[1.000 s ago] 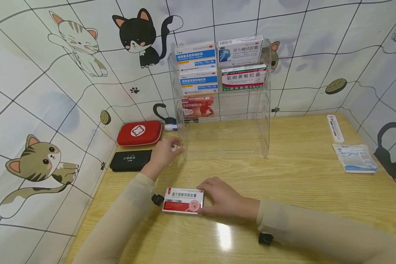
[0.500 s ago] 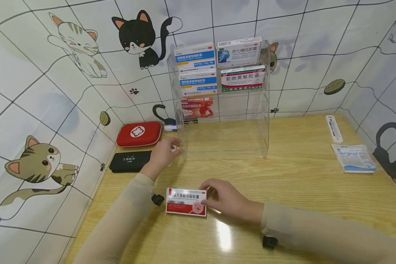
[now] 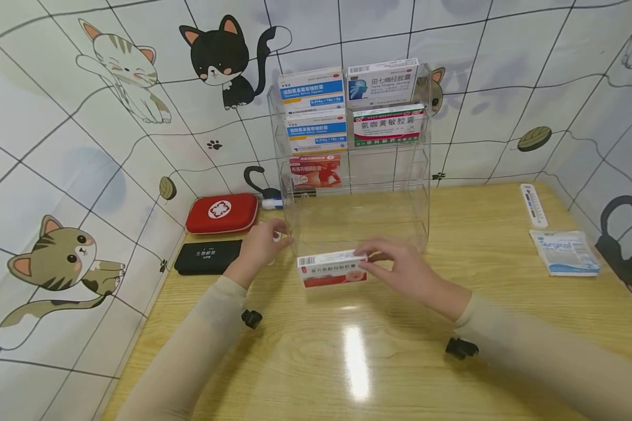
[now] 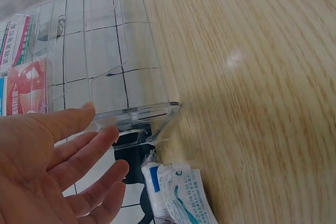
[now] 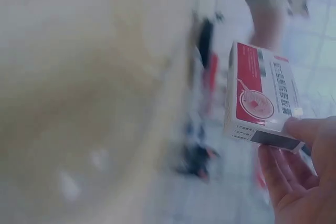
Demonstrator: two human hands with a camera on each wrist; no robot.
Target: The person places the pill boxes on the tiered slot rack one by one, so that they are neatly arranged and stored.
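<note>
My right hand [image 3: 408, 275] pinches a white and red medicine box [image 3: 333, 270] by its right end, thumb in front and fingers behind. The box is held up in front of the clear acrylic display rack [image 3: 426, 219], its printed front tipped toward me. In the right wrist view the medicine box [image 5: 262, 90] shows its red band and a round picture. My left hand [image 3: 262, 245] is at the rack's lower left side. In the left wrist view its thumb and index finger lie on either side of the clear side panel [image 4: 157, 109], pinching it.
Several medicine boxes [image 3: 316, 130] fill the upper tiers of the rack; a red box [image 3: 315, 171] stands lower left. At left lie a red zip case [image 3: 222, 213] and a black pouch [image 3: 208, 257]. A thermometer strip card [image 3: 533, 204] and surgical packet [image 3: 565, 252] lie right.
My right hand has lifted the white and red medicine box and carried it forward and right toward the rack, tilting it more upright. The left hand stays in place.
</note>
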